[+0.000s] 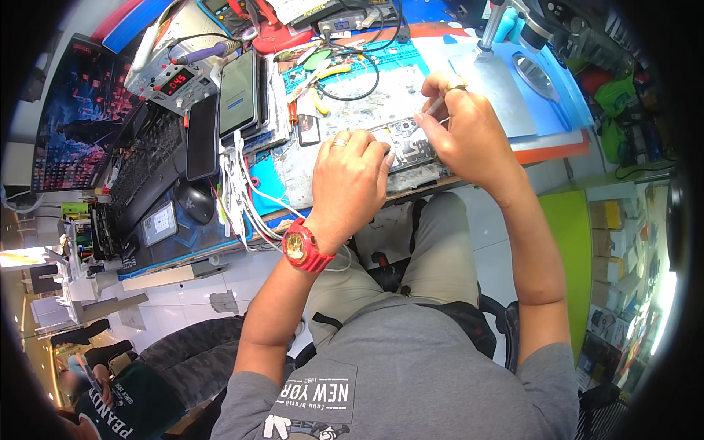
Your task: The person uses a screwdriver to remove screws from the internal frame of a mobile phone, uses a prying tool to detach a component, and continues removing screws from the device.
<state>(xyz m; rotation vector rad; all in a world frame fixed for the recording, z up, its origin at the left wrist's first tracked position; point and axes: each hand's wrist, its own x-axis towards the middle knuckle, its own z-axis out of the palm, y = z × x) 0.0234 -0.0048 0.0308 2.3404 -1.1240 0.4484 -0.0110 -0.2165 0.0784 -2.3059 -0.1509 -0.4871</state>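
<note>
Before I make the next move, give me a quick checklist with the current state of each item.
1. Left hand at the opened phone: ok, fingers at its left end.
2. Right hand grip on the slim tool: ok, pinched between thumb and fingers.
3. Tool tip touching the phone: cannot tell, too small to see.
4. White cables clear of the left wrist: not ok, one passes behind it.
5. Black cable loop clear of the right hand: ok, apart.
</note>
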